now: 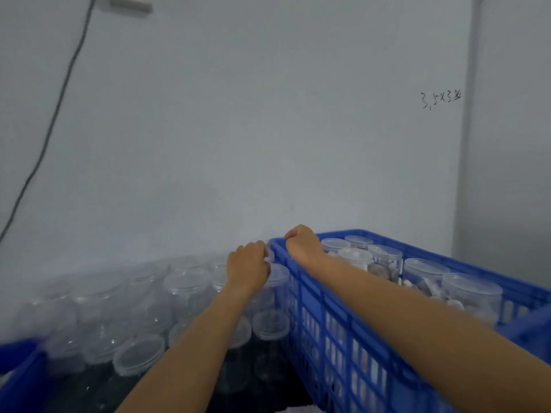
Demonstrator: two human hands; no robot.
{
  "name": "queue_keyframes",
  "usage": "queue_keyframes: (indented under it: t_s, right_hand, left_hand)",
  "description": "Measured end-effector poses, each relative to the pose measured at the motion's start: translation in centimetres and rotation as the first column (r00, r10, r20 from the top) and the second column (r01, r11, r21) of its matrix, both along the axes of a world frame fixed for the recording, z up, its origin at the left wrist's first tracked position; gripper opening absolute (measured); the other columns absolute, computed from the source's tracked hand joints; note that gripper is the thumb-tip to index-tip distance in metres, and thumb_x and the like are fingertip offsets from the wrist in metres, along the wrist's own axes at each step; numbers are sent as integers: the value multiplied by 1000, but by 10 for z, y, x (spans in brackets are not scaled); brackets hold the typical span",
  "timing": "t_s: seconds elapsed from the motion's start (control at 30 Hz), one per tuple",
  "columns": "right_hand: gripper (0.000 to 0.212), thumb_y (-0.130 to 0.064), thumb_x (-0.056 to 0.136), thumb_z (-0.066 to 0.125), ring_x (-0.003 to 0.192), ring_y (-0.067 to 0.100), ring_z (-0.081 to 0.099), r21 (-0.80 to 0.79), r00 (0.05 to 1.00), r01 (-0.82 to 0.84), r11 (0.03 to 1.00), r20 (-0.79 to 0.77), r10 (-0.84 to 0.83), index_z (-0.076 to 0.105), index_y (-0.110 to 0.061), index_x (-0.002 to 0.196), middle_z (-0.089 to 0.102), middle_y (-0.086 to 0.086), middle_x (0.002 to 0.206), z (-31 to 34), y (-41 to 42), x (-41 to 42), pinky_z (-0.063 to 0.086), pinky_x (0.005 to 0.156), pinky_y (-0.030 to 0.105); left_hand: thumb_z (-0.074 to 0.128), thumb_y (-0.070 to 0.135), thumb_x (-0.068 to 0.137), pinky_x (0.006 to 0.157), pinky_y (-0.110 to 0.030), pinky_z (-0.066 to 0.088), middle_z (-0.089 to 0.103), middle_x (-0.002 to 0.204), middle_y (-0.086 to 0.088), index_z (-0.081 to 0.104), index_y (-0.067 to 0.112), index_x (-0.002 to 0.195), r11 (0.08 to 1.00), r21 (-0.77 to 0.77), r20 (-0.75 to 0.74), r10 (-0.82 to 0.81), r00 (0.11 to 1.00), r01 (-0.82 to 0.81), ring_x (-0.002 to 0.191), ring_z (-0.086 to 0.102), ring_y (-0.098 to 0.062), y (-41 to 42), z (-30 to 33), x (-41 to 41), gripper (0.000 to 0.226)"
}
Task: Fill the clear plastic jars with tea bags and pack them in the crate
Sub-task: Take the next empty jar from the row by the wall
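A blue slatted crate (pixel 334 323) stands at the right, holding several lidded clear jars (pixel 387 260) with tea bags inside. My right hand (pixel 302 242) grips the crate's far left corner rim, fingers curled over it. Just left of the crate, my left hand (pixel 249 266) curls over the top of a clear jar (pixel 278 277) standing against the crate's outer wall. Many empty clear jars (pixel 185 286) crowd the surface to the left, some lying on their sides. The view is blurred.
A pale wall rises close behind everything, with a black cable (pixel 53 120) hanging at the left and handwriting (pixel 441 98) at the right. Another blue crate edge (pixel 21 362) shows at the lower left. A white corner post (pixel 468 144) stands at the right.
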State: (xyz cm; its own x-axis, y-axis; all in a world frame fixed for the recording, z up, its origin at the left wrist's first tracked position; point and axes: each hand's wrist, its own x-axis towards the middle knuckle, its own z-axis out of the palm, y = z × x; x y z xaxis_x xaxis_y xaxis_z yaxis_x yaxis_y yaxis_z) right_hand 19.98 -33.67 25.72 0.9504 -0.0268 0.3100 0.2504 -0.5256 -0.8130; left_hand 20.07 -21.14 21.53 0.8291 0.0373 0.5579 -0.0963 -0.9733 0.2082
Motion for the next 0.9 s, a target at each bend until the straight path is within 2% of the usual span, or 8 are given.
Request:
queue_keyframes:
  t_s: [0.17, 0.33, 0.43, 0.5, 0.57, 0.67, 0.8, 0.9]
  right_hand:
    - [23, 0, 90, 41, 89, 30, 62, 122, 992, -118, 985, -37, 123, 62, 3, 101, 66, 20, 96, -3, 55, -25, 52, 79, 40]
    - [28, 0, 93, 40, 81, 21, 59, 346, 950, -194, 918, -169, 264, 54, -17, 77, 63, 9, 85, -41, 108, -52, 55, 72, 35]
    - [28, 0, 92, 41, 95, 29, 62, 374, 952, -134, 918, -209, 224, 53, -20, 77, 62, 12, 96, -74, 136, -62, 55, 85, 44]
    - [21, -1, 92, 42, 105, 32, 59, 376, 957, -74, 924, -234, 171, 55, -15, 84, 61, 15, 107, -94, 150, -65, 51, 93, 44]
    - [15, -4, 94, 44, 101, 28, 56, 366, 956, -44, 930, -254, 145, 56, -7, 103, 59, 13, 106, -109, 159, -66, 48, 88, 35]
    - [13, -10, 98, 45, 94, 23, 53, 382, 959, 1, 924, -264, 108, 51, -4, 108, 55, 8, 99, -119, 166, -66, 44, 83, 32]
    - [32, -4, 95, 47, 104, 25, 56, 375, 970, -10, 927, -220, 99, 44, -5, 127, 56, 14, 121, -132, 174, -64, 47, 88, 34]
    - [43, 0, 94, 46, 113, 28, 56, 383, 981, 1, 924, -180, 74, 39, -6, 136, 53, 14, 129, -140, 179, -57, 48, 94, 35]
  left_hand:
    - [53, 26, 94, 97, -33, 36, 60, 124, 2, 55, 21, 120, 996, -44, 75, 82, 994, -79, 113, 54, -20, 63, -13, -43, 27]
    - [59, 20, 90, 100, -31, 32, 55, 124, -1, 53, 19, 121, 980, -156, 242, 159, 957, -123, 116, 49, -19, 112, -45, -90, 32]
    - [67, 18, 85, 100, -31, 37, 46, 132, -8, 44, 11, 129, 945, -313, 194, 162, 967, -96, 119, 44, -23, 133, -65, -103, 51]
    - [74, 20, 81, 100, -34, 38, 40, 137, -12, 37, 6, 135, 886, -458, 133, 149, 980, -73, 122, 43, -27, 141, -76, -103, 66]
    - [78, 24, 78, 101, -35, 38, 36, 140, -13, 31, 5, 138, 817, -573, 67, 124, 990, -64, 124, 42, -28, 144, -85, -99, 78]
    - [80, 26, 75, 103, -33, 35, 33, 144, -13, 26, 6, 142, 751, -659, 29, 63, 998, -28, 128, 39, -28, 144, -101, -87, 88]
    - [84, 26, 72, 109, -35, 33, 28, 148, -13, 18, 9, 147, 733, -680, 15, 4, 1000, 7, 133, 35, -28, 143, -114, -69, 101]
    - [75, 20, 81, 111, -42, 35, 31, 148, -13, 17, 9, 148, 716, -698, 7, -9, 1000, 11, 132, 38, -29, 140, -120, -56, 89]
